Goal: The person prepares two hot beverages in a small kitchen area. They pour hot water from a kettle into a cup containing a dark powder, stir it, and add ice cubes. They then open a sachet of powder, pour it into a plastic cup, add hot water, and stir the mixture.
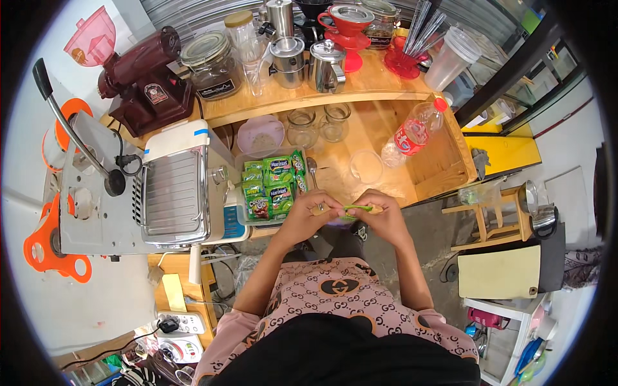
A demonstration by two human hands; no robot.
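Note:
My left hand (310, 215) and my right hand (381, 215) meet at the front edge of a wooden counter (330, 169). Between their fingertips they pinch a small green sachet (361, 208), seen nearly edge-on. To the left of my left hand, a clear plastic tub (240, 202) holds several green drink-powder sachets (278, 171) in rows. A metal spoon (312, 166) lies along the tub's right side. Beyond my right hand stands a clear, round plastic cup (366, 166). Farther right is a plastic bottle (413, 135) with a red cap and label.
A toaster oven (176, 193) and a maroon coffee grinder (154, 94) stand at the left. Two glass servers (302, 126) and a lilac bowl (260, 134) sit under the raised shelf (309, 99). Metal pots (328, 65) and jars (210, 65) line that shelf. A wooden stool (492, 217) stands right.

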